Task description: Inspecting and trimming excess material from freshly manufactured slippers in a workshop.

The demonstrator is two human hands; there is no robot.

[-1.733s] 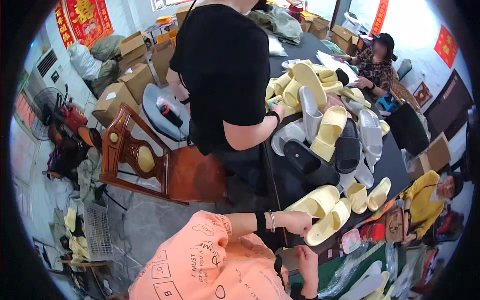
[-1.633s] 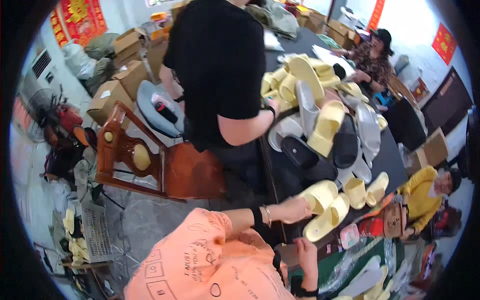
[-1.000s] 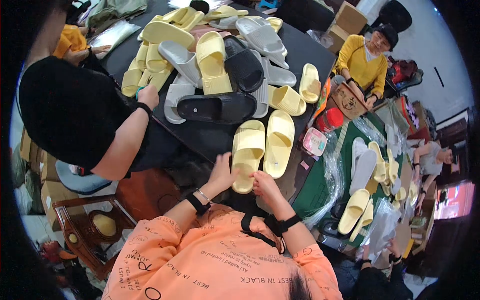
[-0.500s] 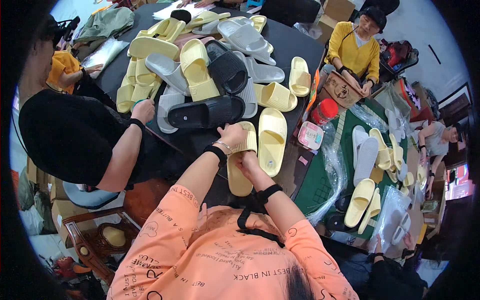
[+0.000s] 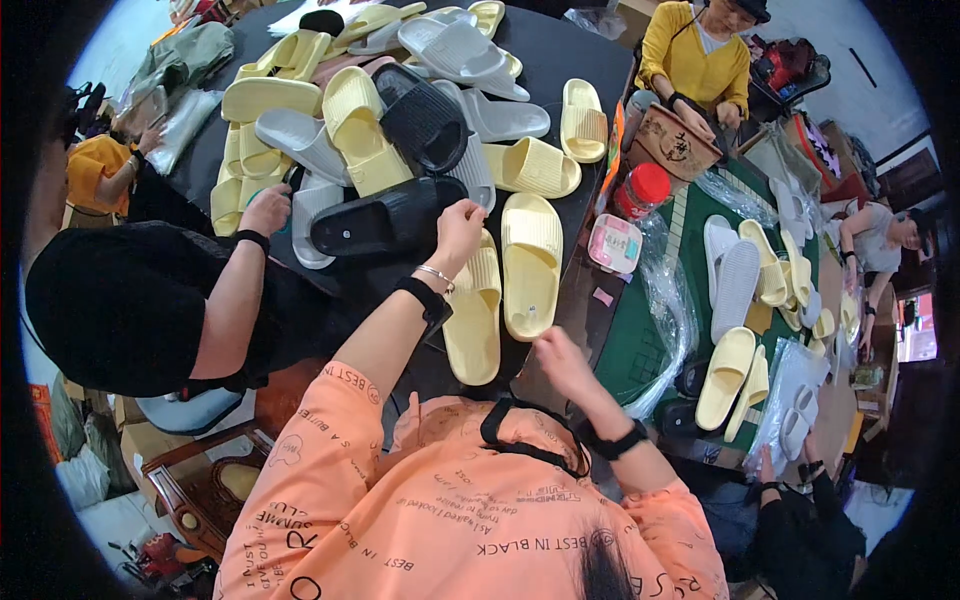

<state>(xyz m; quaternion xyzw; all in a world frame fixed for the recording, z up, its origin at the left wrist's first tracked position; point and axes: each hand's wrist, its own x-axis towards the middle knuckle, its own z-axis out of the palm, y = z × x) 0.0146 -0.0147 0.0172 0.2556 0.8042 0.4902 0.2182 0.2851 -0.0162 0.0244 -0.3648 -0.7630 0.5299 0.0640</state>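
Observation:
Two pale yellow slippers lie side by side before me, the left slipper (image 5: pixel 473 335) and the right slipper (image 5: pixel 531 262). My left hand (image 5: pixel 459 236) is over the left slipper's toe end, beside a black slipper (image 5: pixel 375 222); its fingers are drawn together in a pinch, and what they hold, if anything, cannot be made out. Just off the right slipper's heel is my right hand (image 5: pixel 564 362), fingers curled closed, their contents hidden. A small shiny spot shows on that slipper's insole.
Yellow, grey and black slippers pile up on the dark table (image 5: pixel 575 38). A co-worker's hand (image 5: pixel 267 210) is at its left side. To the right are a red-lidded jar (image 5: pixel 645 188), a pink-and-white tub (image 5: pixel 614 244), clear plastic bags (image 5: pixel 665 325) and more slippers on a green mat (image 5: pixel 628 350).
My left hand has lifted off the left slipper's strap. My right hand has come out of that slipper and moved right, to the other slipper's heel. The view has shifted slightly.

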